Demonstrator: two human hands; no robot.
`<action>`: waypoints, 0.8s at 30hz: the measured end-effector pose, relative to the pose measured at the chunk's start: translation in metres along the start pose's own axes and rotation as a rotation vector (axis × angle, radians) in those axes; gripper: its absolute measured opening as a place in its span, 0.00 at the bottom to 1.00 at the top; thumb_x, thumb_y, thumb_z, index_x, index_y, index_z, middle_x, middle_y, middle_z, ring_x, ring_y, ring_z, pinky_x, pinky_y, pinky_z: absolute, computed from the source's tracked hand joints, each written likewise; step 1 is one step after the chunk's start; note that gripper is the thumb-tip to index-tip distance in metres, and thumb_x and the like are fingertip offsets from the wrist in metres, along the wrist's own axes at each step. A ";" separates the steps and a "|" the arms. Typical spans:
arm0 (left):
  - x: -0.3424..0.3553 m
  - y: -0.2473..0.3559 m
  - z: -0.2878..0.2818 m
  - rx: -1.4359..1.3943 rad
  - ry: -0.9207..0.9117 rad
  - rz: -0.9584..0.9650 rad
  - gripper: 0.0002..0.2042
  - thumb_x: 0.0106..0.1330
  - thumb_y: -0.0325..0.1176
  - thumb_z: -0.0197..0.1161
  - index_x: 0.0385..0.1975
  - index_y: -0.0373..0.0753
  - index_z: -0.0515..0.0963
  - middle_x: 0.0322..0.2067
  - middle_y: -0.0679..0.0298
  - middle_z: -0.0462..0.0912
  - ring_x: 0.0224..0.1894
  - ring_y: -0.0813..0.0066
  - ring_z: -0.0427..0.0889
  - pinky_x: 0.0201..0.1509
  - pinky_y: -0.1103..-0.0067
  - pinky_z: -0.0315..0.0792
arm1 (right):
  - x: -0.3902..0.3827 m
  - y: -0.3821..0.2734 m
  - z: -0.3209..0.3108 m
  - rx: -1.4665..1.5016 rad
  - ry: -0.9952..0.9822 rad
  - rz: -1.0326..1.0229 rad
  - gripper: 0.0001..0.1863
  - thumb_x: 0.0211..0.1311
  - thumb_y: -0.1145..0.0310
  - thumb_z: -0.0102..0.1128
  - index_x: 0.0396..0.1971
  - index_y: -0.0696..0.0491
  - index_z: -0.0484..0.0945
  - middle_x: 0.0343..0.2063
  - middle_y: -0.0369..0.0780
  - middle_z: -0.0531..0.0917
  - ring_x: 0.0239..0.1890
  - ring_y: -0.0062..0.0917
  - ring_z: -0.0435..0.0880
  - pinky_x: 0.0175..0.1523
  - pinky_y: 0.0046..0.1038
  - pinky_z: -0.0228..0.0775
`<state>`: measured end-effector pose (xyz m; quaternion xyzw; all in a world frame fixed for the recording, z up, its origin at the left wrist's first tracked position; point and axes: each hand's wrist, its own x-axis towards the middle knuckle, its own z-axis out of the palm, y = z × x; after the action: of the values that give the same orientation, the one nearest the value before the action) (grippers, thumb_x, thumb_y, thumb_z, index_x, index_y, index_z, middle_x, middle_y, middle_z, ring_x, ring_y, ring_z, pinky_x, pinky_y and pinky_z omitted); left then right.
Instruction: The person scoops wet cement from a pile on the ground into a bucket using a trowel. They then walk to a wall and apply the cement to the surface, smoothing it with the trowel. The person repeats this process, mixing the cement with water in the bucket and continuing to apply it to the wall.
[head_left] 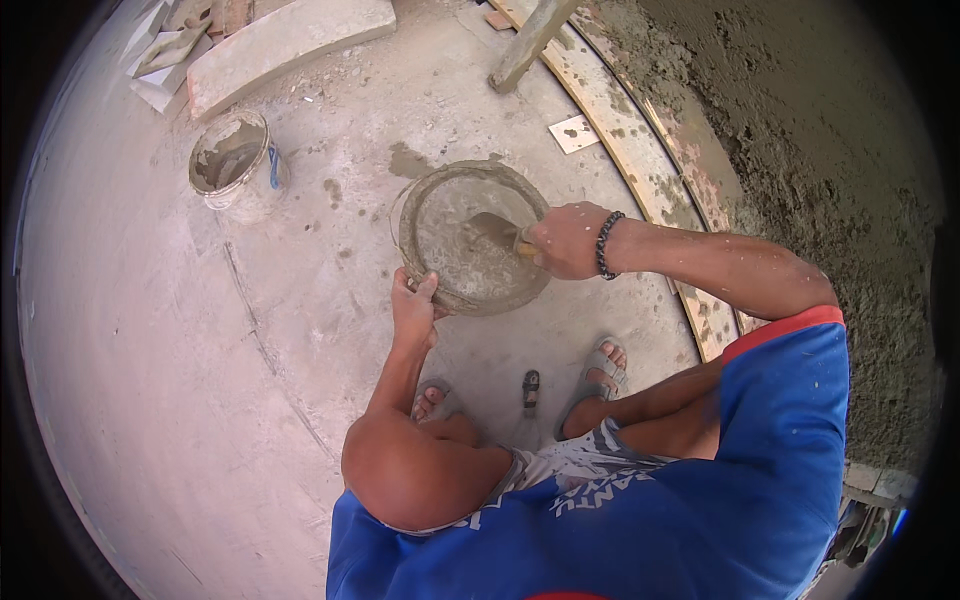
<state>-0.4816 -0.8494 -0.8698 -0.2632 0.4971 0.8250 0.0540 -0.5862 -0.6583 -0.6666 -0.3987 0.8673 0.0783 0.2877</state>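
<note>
A round basin [407, 235], its rim caked with grey mortar, is in front of me on the concrete floor. Wet, soupy cement [455, 262] covers its inside. My left hand [415, 308] grips the near left part of the rim, thumb on top. At the right side of the basin, my right hand [572, 240] is closed around the wooden handle of a trowel [492, 229]. The trowel's blade reaches over the middle of the basin and touches the cement; how deep it sits I cannot tell.
A mortar-smeared bucket [240, 195] stands at the left. Beyond it lie a long pale slab [290, 55] and rubble. To the right, curved boards [625, 150] edge a wet cement bed [810, 150], near a wooden post [530, 45]. A small dark object [531, 388] lies between my feet.
</note>
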 end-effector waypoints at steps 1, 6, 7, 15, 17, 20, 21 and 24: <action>0.000 0.002 0.001 0.008 0.000 0.013 0.11 0.68 0.27 0.54 0.48 0.37 0.63 0.41 0.55 0.76 0.33 0.66 0.82 0.25 0.71 0.81 | -0.013 0.000 -0.010 0.025 0.067 0.011 0.09 0.50 0.69 0.57 0.27 0.54 0.84 0.24 0.48 0.84 0.30 0.43 0.85 0.35 0.38 0.78; 0.000 0.005 -0.003 -0.073 -0.002 -0.026 0.20 0.69 0.27 0.53 0.58 0.37 0.56 0.47 0.51 0.72 0.39 0.60 0.80 0.31 0.63 0.83 | 0.051 -0.014 0.113 -0.146 0.088 -0.125 0.09 0.50 0.71 0.56 0.27 0.56 0.85 0.27 0.47 0.85 0.35 0.40 0.86 0.37 0.38 0.79; -0.002 0.003 0.002 -0.071 -0.008 -0.037 0.23 0.69 0.27 0.53 0.61 0.37 0.54 0.48 0.50 0.71 0.41 0.60 0.79 0.33 0.62 0.83 | 0.051 -0.010 0.112 -0.185 0.084 -0.178 0.10 0.53 0.69 0.56 0.29 0.55 0.85 0.31 0.46 0.86 0.38 0.39 0.86 0.40 0.37 0.79; -0.016 0.008 0.003 0.018 0.013 -0.031 0.26 0.69 0.30 0.55 0.62 0.36 0.52 0.52 0.47 0.69 0.46 0.58 0.77 0.38 0.65 0.79 | 0.007 0.003 -0.009 -0.413 0.139 -0.104 0.13 0.57 0.65 0.54 0.34 0.55 0.84 0.35 0.45 0.85 0.40 0.40 0.85 0.43 0.38 0.78; -0.010 0.006 -0.001 0.011 -0.005 -0.014 0.26 0.69 0.31 0.55 0.62 0.36 0.52 0.52 0.47 0.69 0.47 0.57 0.77 0.38 0.65 0.80 | 0.014 0.007 -0.013 -0.421 0.182 -0.076 0.13 0.57 0.65 0.54 0.34 0.55 0.84 0.35 0.45 0.85 0.39 0.41 0.85 0.43 0.39 0.78; -0.015 0.005 0.006 -0.004 -0.023 -0.016 0.24 0.70 0.30 0.54 0.60 0.35 0.52 0.53 0.46 0.68 0.48 0.57 0.78 0.40 0.63 0.81 | 0.028 0.020 0.016 -0.291 0.165 0.017 0.14 0.58 0.64 0.53 0.35 0.56 0.83 0.34 0.47 0.85 0.40 0.43 0.84 0.44 0.40 0.77; -0.021 0.012 0.004 -0.010 0.017 -0.028 0.23 0.70 0.30 0.54 0.60 0.35 0.52 0.53 0.46 0.68 0.48 0.56 0.78 0.40 0.63 0.82 | 0.048 0.021 0.033 -0.205 0.154 0.035 0.14 0.58 0.64 0.53 0.35 0.57 0.82 0.34 0.47 0.84 0.40 0.43 0.84 0.44 0.40 0.77; -0.015 0.007 0.015 -0.025 -0.040 -0.018 0.19 0.69 0.28 0.54 0.55 0.36 0.56 0.46 0.53 0.71 0.40 0.64 0.79 0.32 0.68 0.81 | 0.062 0.047 0.077 -0.021 0.028 0.184 0.15 0.58 0.63 0.53 0.36 0.58 0.81 0.34 0.49 0.84 0.40 0.45 0.83 0.44 0.42 0.76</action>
<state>-0.4768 -0.8372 -0.8513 -0.2517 0.4832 0.8358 0.0679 -0.6193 -0.6395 -0.7690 -0.3215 0.9032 0.1080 0.2630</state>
